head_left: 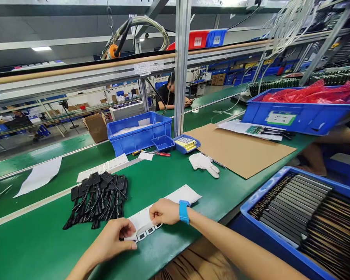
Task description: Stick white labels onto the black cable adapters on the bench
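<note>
A white sticker sheet (177, 194) lies on the green bench near its front edge, with a row of black-framed rectangles along its near side. My left hand (112, 238) is closed on its left end, thumb below and fingers curled above. My right hand (167, 211), with a blue band at the wrist, pinches the sheet's near edge, which looks lifted between both hands. Left of the sheet sits a pile of small black modules with short cables (100, 196). Beyond my right hand rests a white glove (204, 164).
A blue bin (138, 146), small blue trays (163, 144) and screwdrivers (160, 154) stand behind. Brown cardboard (236, 155) covers the bench at right. A blue crate of dark flat parts (294, 206) is close to my right arm. Another person (166, 97) sits beyond the post (181, 70).
</note>
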A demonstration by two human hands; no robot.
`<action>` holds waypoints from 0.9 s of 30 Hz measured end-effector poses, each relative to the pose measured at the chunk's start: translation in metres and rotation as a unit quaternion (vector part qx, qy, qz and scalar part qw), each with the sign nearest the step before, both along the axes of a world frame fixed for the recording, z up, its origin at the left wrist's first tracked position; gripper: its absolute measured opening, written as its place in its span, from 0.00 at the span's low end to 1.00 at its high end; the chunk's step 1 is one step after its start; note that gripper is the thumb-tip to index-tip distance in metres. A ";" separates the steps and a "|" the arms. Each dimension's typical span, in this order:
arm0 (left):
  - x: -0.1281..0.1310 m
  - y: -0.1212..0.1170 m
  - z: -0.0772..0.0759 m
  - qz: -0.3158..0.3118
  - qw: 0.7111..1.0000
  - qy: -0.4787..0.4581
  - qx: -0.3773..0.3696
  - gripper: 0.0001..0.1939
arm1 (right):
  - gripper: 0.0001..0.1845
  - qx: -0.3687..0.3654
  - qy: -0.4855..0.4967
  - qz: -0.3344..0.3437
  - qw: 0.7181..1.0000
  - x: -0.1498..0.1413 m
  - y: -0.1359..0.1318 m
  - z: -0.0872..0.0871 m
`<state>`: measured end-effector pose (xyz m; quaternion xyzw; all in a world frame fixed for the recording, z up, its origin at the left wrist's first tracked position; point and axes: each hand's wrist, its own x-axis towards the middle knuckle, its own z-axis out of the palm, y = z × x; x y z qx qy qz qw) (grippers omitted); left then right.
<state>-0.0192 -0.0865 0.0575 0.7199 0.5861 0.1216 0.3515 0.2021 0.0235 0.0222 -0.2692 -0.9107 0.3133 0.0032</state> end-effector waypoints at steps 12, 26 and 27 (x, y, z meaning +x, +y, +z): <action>0.029 -0.004 -0.002 -0.020 0.972 0.202 0.116 0.15 | 0.04 -0.025 0.016 0.019 0.999 0.001 0.004 -0.002; 0.064 0.046 -0.004 -0.101 0.957 0.268 0.050 0.08 | 0.06 -0.024 -0.005 -0.001 1.000 0.056 0.035 0.007; 0.065 0.046 -0.002 -0.110 0.957 0.265 0.050 0.08 | 0.05 -0.014 -0.007 -0.010 1.000 0.058 0.035 0.006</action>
